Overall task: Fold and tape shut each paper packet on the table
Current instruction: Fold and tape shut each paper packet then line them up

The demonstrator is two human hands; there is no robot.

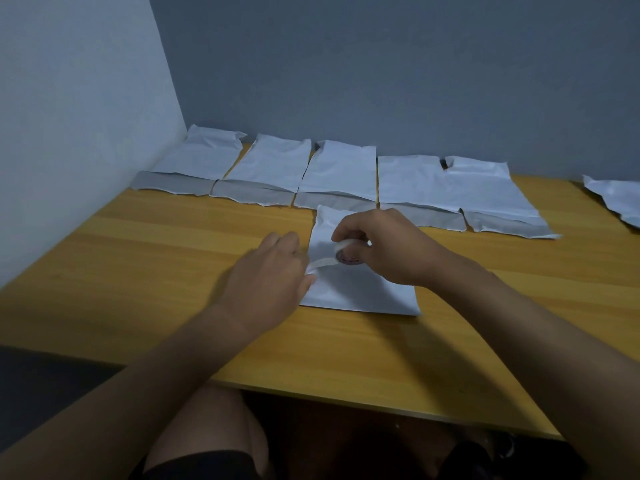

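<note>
The packet being worked on lies flat on the counter, right in front of the person and nearer than the others, its long axis running away from the body and tilted slightly to the right. Over its upper half the right hand holds a small roll of tape, fingers curled round it from above, the roll's open core facing the camera. A short strip of tape runs from the roll down and to the left, to the left hand, whose fingertips pinch the free end just at the packet's left edge. So the strip stretches across the packet's width, roughly crosswise to its long axis, and hangs above the paper; whether any of it touches the paper cannot be told. The next move likely turns on that: the strip has to come down over the folded seam, which would lie under or just beyond the hands, though no fold line shows here. The left hand is nearer the edge where the tape would first be stuck. Further back, a row of five packets lies against the wall, grey flaps pointing toward the person, and one more packet sits apart at the far right.
</note>
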